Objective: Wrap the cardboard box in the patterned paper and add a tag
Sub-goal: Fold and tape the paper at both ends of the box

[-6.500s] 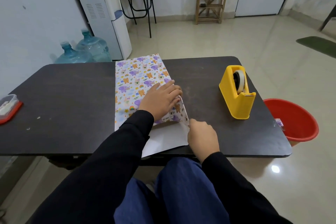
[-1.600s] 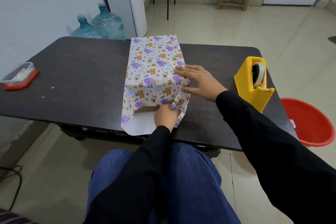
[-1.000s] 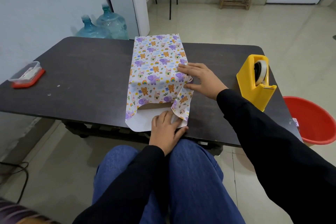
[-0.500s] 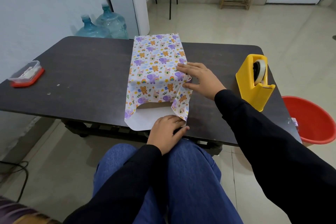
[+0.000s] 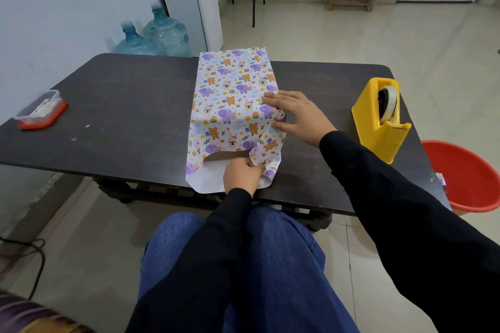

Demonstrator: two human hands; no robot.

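Left hand had moved forward since 0.5 s ago, pinching a flap of the paper; right hand pressed flat on it, fingers straight. Left of the tape dispenser, the box lay lengthwise, pointing away, wrapped in animal print.

No legible text, labels or nos. in view; patterned paper carries only cartoon pics

Left hand back at the near end of the patterned paper.
It has moved up from the edge of the table and now apparently pinches the paper's loose right-side flap.
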